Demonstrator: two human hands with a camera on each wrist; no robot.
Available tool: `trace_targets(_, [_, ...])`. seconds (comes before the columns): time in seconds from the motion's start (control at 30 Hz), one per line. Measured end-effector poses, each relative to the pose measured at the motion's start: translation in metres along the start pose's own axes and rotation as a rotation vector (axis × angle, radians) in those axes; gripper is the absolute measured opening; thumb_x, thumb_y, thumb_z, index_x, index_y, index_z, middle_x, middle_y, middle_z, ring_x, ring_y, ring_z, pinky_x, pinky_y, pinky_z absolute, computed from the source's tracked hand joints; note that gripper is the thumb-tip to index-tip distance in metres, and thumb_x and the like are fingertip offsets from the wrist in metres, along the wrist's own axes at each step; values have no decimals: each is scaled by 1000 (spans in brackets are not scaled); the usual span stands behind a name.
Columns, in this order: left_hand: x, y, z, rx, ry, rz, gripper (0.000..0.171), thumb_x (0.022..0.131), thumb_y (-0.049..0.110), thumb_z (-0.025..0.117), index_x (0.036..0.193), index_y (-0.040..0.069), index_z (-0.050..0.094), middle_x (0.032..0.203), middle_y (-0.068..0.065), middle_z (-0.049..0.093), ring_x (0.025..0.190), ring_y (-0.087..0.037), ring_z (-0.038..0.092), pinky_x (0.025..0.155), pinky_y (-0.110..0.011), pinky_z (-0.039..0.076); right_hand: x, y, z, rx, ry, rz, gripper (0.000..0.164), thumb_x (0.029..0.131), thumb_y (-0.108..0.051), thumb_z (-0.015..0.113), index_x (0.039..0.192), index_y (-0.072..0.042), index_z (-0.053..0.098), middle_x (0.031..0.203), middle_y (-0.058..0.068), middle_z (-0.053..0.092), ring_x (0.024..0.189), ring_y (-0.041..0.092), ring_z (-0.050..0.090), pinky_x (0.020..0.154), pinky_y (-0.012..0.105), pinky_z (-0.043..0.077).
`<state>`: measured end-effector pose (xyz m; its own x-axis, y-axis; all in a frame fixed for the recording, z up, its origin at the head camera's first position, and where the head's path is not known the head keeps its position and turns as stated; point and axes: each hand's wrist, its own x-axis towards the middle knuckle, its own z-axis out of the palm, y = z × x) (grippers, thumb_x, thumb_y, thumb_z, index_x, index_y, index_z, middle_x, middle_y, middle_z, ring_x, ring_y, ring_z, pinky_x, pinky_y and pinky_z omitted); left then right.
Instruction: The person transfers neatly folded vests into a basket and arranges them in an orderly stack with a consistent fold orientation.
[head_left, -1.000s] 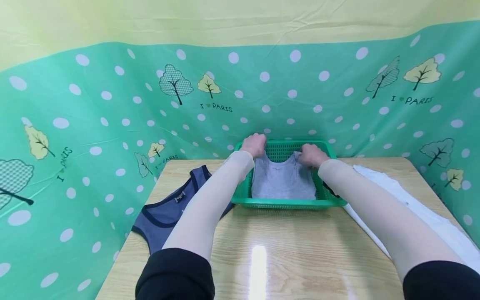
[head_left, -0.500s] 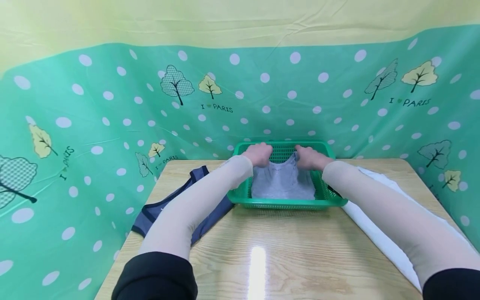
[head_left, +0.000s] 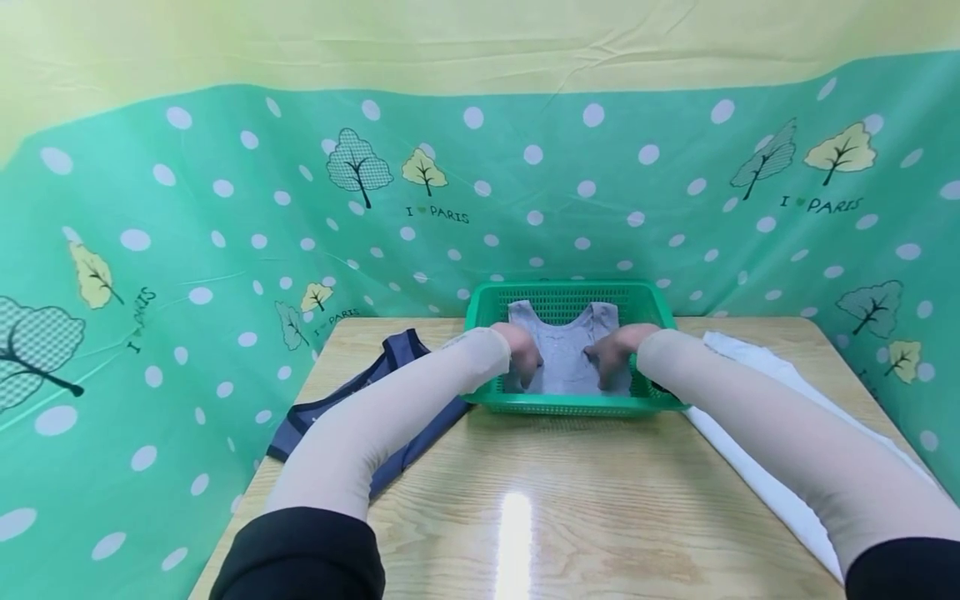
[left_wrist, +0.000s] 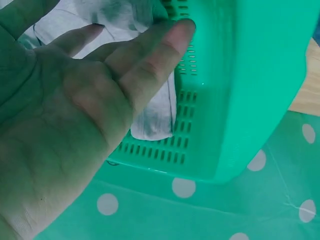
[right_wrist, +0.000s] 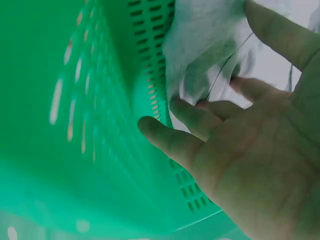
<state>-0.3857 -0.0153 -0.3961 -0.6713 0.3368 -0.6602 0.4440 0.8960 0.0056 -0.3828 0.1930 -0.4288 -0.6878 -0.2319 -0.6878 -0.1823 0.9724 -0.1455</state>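
A grey sleeveless top [head_left: 564, 358] lies spread inside a green plastic basket [head_left: 570, 403], its shoulder straps toward the far wall of the basket. My left hand [head_left: 522, 350] reaches down onto the left side of the top. On the other side, my right hand [head_left: 618, 347] does the same. In the left wrist view, the fingers of the left hand [left_wrist: 85, 95] are extended over the pale fabric [left_wrist: 154, 117]. The right wrist view has the right hand [right_wrist: 245, 145] with spread, loosely bent fingers against the cloth [right_wrist: 200, 35]. Neither hand grips the fabric.
A navy sleeveless top [head_left: 405, 450] lies on the wooden table [head_left: 600, 500] left of the basket, partly behind my left arm. White clothing [head_left: 772, 492] lies at the right, partly covered by my right arm. A green dotted sheet [head_left: 555, 208] hangs close behind the basket.
Both hands have let go of the top's shoulder straps and moved down toward me onto its body. The straps now lie uncovered, and the basket stays in place.
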Motion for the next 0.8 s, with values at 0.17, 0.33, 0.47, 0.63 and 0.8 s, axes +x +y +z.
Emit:
trace_targets(0.17, [-6, 0, 4, -67, -6, -20, 68, 95, 29, 76, 157, 35, 51, 161, 6, 48, 123, -11, 53, 90, -27, 51, -7, 2, 1, 74, 0, 34, 91, 94, -33, 79, 168, -20, 28, 169, 31, 13, 148, 46, 25, 114, 65, 32])
trace_targets(0.33, [-9, 0, 4, -37, -98, 51, 64, 103, 31, 64, 163, 30, 43, 166, 5, 40, 142, -15, 45, 105, -32, 47, -14, -2, 1, 16, -1, -20, 84, 97, -32, 75, 167, -17, 31, 169, 26, 23, 150, 44, 27, 116, 66, 30])
trace_targets(0.47, [-14, 2, 6, 16, -174, 104, 55, 109, 32, 50, 163, 26, 42, 166, 4, 39, 148, -21, 41, 115, -38, 41, -25, -9, 6, -40, -32, -82, 71, 102, -24, 66, 165, -15, 36, 167, 22, 32, 153, 43, 26, 119, 65, 26])
trace_targets(0.63, [-18, 6, 15, 30, -174, 117, 49, 113, 40, 38, 151, 15, 56, 141, -4, 57, 130, -22, 52, 103, -36, 42, -36, -15, 17, -34, -64, -110, 62, 103, -12, 51, 164, -18, 41, 166, 18, 35, 154, 41, 27, 121, 63, 23])
trace_targets(0.8, [-17, 5, 25, 6, -153, 177, 47, 114, 37, 33, 135, 4, 60, 125, -9, 58, 113, -21, 52, 101, -38, 41, -40, -15, 23, -36, -50, -144, 58, 106, -12, 46, 163, -17, 41, 165, 20, 37, 154, 44, 26, 121, 63, 24])
